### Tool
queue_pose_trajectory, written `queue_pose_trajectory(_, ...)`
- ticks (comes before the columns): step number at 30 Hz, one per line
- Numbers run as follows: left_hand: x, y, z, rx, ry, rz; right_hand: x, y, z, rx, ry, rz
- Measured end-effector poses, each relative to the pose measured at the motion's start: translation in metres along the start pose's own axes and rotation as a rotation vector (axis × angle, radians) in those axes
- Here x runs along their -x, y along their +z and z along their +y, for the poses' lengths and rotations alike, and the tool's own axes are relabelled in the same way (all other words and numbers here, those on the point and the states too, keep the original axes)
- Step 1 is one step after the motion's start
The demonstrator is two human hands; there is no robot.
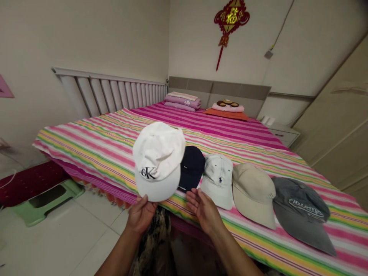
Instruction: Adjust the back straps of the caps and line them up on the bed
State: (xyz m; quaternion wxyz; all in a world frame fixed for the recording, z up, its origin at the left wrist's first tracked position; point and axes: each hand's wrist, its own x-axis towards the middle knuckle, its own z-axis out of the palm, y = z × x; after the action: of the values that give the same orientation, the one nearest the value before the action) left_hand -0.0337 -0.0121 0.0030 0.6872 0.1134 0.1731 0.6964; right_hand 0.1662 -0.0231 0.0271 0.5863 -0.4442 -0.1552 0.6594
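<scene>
My left hand (140,214) holds a white baseball cap (158,159) up by the edge of its brim, and the cap's front shows a black "cK" logo. My right hand (204,209) is open, palm up, just below the white brim and close to a navy cap (192,168). Several other caps lie in a row on the striped bedspread (86,142): a pale denim cap (218,180), a beige cap (253,193) and a grey cap (300,212). The white cap hides part of the navy one.
The bed fills the middle, with folded bedding (182,101) and a pillow (227,109) at its head. A white radiator (112,92) runs along the left wall. A green stool (46,203) stands on the tiled floor (86,237). A nightstand (283,134) and wardrobe (336,115) stand right.
</scene>
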Motion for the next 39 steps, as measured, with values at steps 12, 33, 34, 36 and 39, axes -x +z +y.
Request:
queue_pose_trajectory(12,0.048,-0.021,-0.066,-0.153,-0.542,-0.329,0.05,-0.014,-0.063,0.005,-0.204,-0.386)
queue_pose_trajectory(33,0.022,0.055,-0.075,-0.154,-0.68,-0.018,0.067,-0.082,-0.069,-0.106,-0.23,-0.235)
queue_pose_trajectory(34,0.022,0.057,-0.075,-0.149,-0.693,-0.035,0.067,-0.086,-0.069,-0.139,-0.245,-0.222)
queue_pose_trajectory(36,0.023,0.061,-0.075,-0.144,-0.698,-0.067,0.066,-0.093,-0.068,-0.177,-0.249,-0.216)
queue_pose_trajectory(39,0.024,0.066,-0.076,-0.156,-0.689,-0.103,0.065,-0.101,-0.066,-0.158,-0.242,-0.213)
